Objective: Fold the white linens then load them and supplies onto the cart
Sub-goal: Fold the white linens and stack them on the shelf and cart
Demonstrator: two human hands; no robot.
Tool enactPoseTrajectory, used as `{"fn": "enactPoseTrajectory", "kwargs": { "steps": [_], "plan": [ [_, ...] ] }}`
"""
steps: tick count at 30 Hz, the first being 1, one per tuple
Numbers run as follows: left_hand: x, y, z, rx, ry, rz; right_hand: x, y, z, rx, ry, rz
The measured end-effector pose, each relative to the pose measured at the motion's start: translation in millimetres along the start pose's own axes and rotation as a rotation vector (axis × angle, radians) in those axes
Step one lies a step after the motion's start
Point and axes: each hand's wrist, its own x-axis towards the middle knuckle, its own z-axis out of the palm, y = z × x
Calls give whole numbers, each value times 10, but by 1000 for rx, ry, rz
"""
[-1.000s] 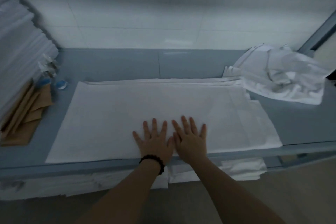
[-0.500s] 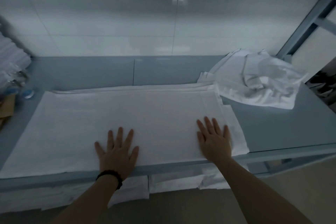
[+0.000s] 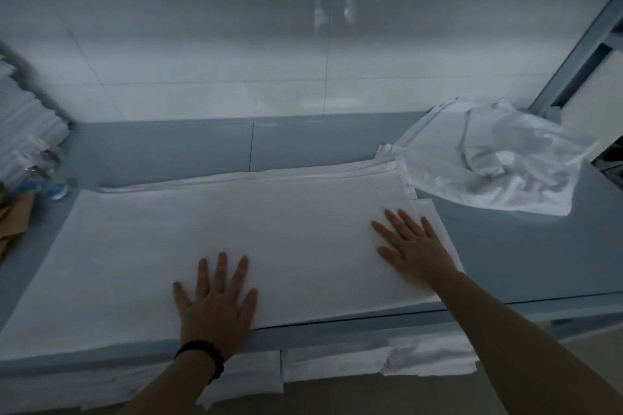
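The flat white linen (image 3: 236, 239) lies spread across the blue-grey worktop (image 3: 522, 263) and fills the centre of the frame from the left edge to right of centre. Its far long edge shows several stacked layers. Its near long edge runs along the front lip of the worktop.

Left hand (image 3: 215, 307): palm down on the linen near its front edge, lower centre of the frame. The fingers are straight and spread, and it grasps nothing. A black bead bracelet (image 3: 202, 352) sits on this wrist.

Right hand (image 3: 414, 246): palm down on the linen close to its right end, right of centre. The fingers are extended and slightly apart. It presses flat and grips nothing.

A crumpled white linen pile (image 3: 499, 162) rests on the worktop at the upper right, overlapping the far right corner of the flat linen. A stack of folded white linens (image 3: 27, 121) occupies the left edge of the frame. Below that stack are small bottles with blue caps (image 3: 57, 187) and brown paper items (image 3: 13, 222); detail here is blurred.

More white linens (image 3: 421, 357) show on a lower shelf under the front lip. A pale tiled wall (image 3: 202, 61) stands behind the worktop, and a blue-grey metal frame post (image 3: 580, 54) rises at the upper right.
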Motion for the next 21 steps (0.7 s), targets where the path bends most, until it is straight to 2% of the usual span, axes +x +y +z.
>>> {"fn": "enactPoseTrajectory", "kwargs": {
  "steps": [11,16,18,21],
  "plan": [
    [343,-232,-133,3,-66,234,-533,-294,177,94,10,252],
    [457,-92,-245,31,-182,210,-787,-587,200,113,16,356],
    [233,217,-238,7,-150,327,-842,-714,186,126,3,386],
    [-236,788,-150,6,-130,642,-875,-893,129,182,-22,418]
  ]
}}
